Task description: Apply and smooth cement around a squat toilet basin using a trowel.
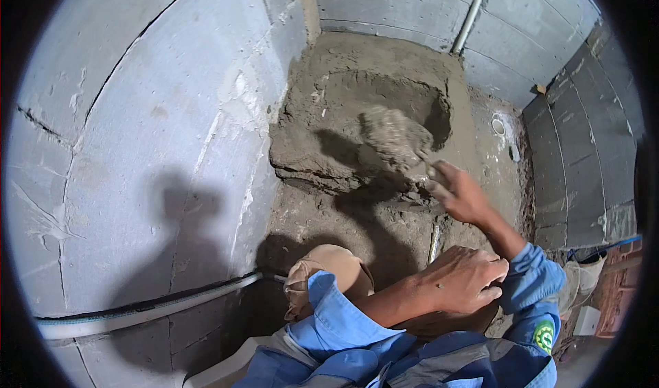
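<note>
**Heaped trowel risked a spill**

The right hand (461, 194) gripped a trowel (430, 165) above the hollowed mortar bed (384, 50). Its blurred, heaped load (395, 135) could have slid off if tilted; the bed's ragged front edge (319, 180) might have crumbled if knocked. The left hand (467, 280) curled loosely; whether around anything, I couldn't tell.

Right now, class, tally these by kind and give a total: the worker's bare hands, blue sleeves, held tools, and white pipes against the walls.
Hands: 2 (left hand, right hand)
Blue sleeves: 2 (left sleeve, right sleeve)
Held tools: 1 (mortar-laden trowel)
White wall pipes: 2 (left-wall pipe, back-wall pipe)
Total: 7
</note>
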Action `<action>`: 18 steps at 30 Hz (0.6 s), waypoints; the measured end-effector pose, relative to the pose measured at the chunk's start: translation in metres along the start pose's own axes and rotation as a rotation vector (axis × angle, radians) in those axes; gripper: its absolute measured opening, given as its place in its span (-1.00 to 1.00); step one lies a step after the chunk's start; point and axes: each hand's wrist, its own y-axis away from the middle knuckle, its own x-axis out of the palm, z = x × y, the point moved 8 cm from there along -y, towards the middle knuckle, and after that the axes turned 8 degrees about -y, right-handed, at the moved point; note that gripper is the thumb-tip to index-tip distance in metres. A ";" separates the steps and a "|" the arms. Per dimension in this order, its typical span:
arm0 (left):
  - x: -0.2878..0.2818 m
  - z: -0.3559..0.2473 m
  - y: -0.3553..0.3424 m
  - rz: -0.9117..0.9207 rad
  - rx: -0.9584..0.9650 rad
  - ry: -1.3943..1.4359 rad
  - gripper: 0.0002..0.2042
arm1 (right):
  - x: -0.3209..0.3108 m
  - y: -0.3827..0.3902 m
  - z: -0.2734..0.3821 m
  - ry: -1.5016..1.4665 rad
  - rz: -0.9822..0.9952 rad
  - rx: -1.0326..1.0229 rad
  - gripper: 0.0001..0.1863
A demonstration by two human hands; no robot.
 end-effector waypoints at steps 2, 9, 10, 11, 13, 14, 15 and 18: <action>-0.008 0.003 0.001 -0.061 0.013 0.053 -0.81 | 0.036 -0.032 0.016 0.182 -0.068 -0.165 -0.63; -0.021 0.019 0.008 -0.059 0.010 -0.102 -0.85 | 0.065 -0.051 -0.005 0.457 -0.047 0.086 -0.51; -0.020 0.019 0.010 -0.027 0.009 -0.078 -0.83 | 0.054 -0.049 -0.002 0.229 -0.045 0.041 -0.54; -0.020 0.018 0.012 0.000 0.025 -0.059 -0.82 | 0.046 -0.049 -0.002 0.003 -0.061 0.046 -0.56; -0.022 0.019 0.013 -0.001 0.025 -0.053 -0.82 | 0.037 -0.046 -0.010 0.006 0.020 0.205 -0.60; -0.025 0.020 0.013 -0.027 0.022 -0.075 -0.82 | 0.045 -0.044 -0.017 -0.245 0.122 0.339 -0.60; -0.028 0.020 0.013 -0.071 0.016 -0.102 -0.82 | 0.056 -0.040 -0.024 -0.461 0.202 0.525 -0.59; -0.029 0.016 0.010 -0.107 0.034 -0.092 -0.81 | 0.085 -0.058 -0.019 -0.536 0.236 0.521 -0.59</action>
